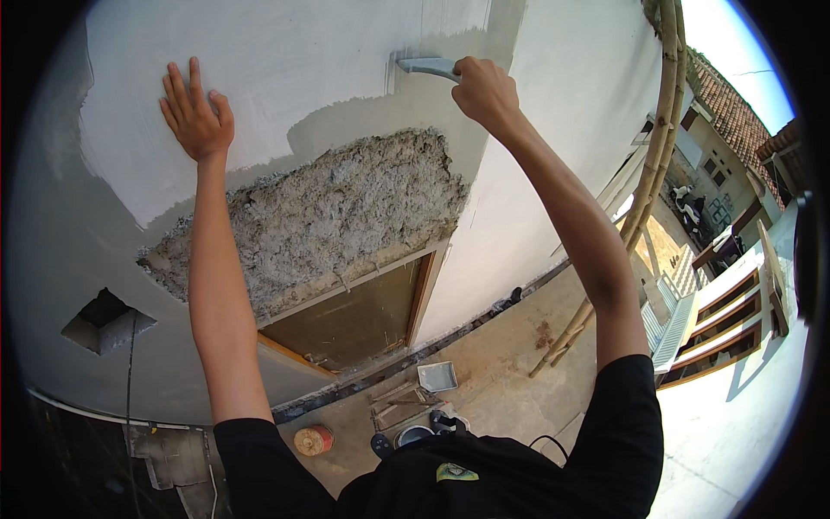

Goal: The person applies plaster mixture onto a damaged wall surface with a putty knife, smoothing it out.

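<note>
My left hand (197, 112) rests flat against the white-painted part of the wall (259, 52), fingers stretched out and nothing in it. Further right and a little higher, my right hand (487, 91) is closed around the handle of a blue-grey paintbrush (430, 66). Its head touches the wall where fresh white paint meets bare grey plaster (380, 112). Thin white streaks show around the brush head. Below both hands runs a rough, broken patch of exposed masonry (346, 195), above a wood-framed opening (363, 316).
Bamboo poles (654, 130) stand at my right. Far below on the ground are a grey tray (437, 376), an orange-red can (313, 439) and a bucket (413, 435). A square hole (105, 320) opens in the wall at left. A louvred window (718, 329) lies beyond.
</note>
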Demonstrator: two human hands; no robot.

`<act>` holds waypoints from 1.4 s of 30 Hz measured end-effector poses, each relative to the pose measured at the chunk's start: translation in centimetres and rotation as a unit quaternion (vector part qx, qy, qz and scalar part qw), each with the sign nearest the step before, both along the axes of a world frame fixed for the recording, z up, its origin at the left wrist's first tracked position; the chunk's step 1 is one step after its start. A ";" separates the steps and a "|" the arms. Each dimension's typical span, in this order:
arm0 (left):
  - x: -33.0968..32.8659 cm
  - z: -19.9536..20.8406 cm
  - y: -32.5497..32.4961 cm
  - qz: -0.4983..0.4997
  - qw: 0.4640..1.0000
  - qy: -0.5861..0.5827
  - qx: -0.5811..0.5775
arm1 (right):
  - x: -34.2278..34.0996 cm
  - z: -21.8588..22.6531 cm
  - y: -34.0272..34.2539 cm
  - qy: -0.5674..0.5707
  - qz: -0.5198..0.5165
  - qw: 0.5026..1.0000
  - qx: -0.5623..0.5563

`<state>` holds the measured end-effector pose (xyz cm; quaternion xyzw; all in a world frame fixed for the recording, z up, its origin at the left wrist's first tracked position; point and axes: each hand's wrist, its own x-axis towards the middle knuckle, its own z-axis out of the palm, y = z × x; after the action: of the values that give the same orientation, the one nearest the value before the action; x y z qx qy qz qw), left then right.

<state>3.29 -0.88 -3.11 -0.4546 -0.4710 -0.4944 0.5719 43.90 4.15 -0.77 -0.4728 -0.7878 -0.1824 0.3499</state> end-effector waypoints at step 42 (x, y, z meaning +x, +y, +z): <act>-0.5 0.1 -0.2 -0.024 1.000 0.003 -0.009 | -3.7 -5.0 -2.4 -0.076 -0.012 0.994 -0.074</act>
<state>2.83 -1.10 -3.04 -0.4725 -0.4631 -0.5020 0.5571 40.22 1.73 -5.81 -0.4918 -0.8176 -0.1632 0.2512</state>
